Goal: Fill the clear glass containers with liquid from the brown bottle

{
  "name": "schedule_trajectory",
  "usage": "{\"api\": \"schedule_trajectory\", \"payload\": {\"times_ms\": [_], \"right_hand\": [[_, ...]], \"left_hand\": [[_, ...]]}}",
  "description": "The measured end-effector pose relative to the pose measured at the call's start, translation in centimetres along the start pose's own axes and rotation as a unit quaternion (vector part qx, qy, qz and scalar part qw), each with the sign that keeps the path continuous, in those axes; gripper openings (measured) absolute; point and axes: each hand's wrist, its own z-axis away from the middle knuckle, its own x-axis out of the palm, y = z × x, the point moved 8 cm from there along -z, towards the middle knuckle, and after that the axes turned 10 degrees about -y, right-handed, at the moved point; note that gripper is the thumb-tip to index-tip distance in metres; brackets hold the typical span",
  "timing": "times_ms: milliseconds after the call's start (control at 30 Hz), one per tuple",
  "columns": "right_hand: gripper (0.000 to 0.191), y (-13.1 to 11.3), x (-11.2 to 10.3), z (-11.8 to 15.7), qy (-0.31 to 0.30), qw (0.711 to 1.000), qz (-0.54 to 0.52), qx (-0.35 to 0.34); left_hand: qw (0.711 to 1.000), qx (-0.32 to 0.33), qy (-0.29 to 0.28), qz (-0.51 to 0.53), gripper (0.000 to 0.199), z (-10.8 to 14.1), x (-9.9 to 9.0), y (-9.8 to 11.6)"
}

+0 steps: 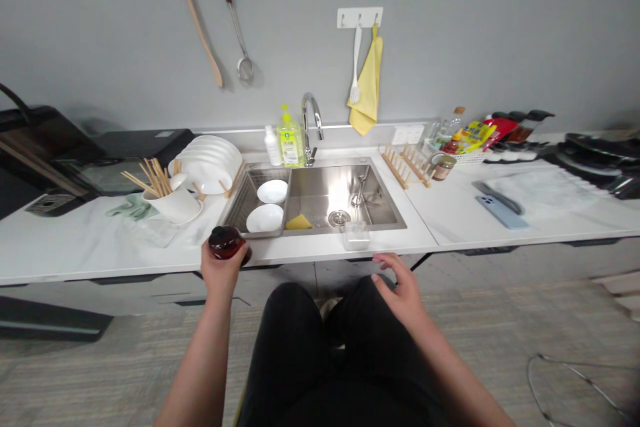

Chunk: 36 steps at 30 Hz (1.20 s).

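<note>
My left hand [224,271] is shut around a dark red plastic bottle [225,242] with a black cap, just over the front edge of the white marble-look counter [95,247]. My right hand [401,290] rests at that front edge with its fingers apart, holding nothing. The closest thing to it is a small clear plastic box [357,236] on the counter. A stainless steel sink [340,193] lies between my hands and farther back, with a wire rack [250,203] holding two white bowls [265,218] and a yellow sponge [299,222] in the basin.
A white cup of wooden chopsticks [173,203] and stacked white plates [207,163] stand left of the sink. Right of it are a wooden dish rack [405,165], a phone [501,211] and bottles. A faucet [311,123] and dish soap [291,139] stand behind the sink.
</note>
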Motion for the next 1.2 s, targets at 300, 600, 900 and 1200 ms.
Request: {"api": "schedule_trajectory", "payload": {"times_ms": [300, 600, 900, 1200], "right_hand": [[0.012, -13.1, 2.7, -2.7, -0.190, 0.981, 0.019, -0.038], [0.064, -22.0, 5.4, -4.6, -0.295, 0.892, 0.343, -0.025], [0.036, -23.1, 5.2, -3.9, -0.370, 0.881, 0.249, -0.159], [0.041, -25.2, 3.2, -3.8, -0.361, 0.890, 0.210, -0.183]], "left_hand": [[0.978, 0.156, -0.140, 0.015, 0.079, 14.5, 0.9, 10.3], [0.954, 0.183, -0.231, 0.061, 0.073, 22.7, 3.6, 15.6], [0.922, 0.195, -0.318, 0.105, 0.079, 23.8, 3.9, 15.4], [0.923, 0.190, -0.314, 0.117, 0.079, 22.7, 3.4, 15.4]]}}
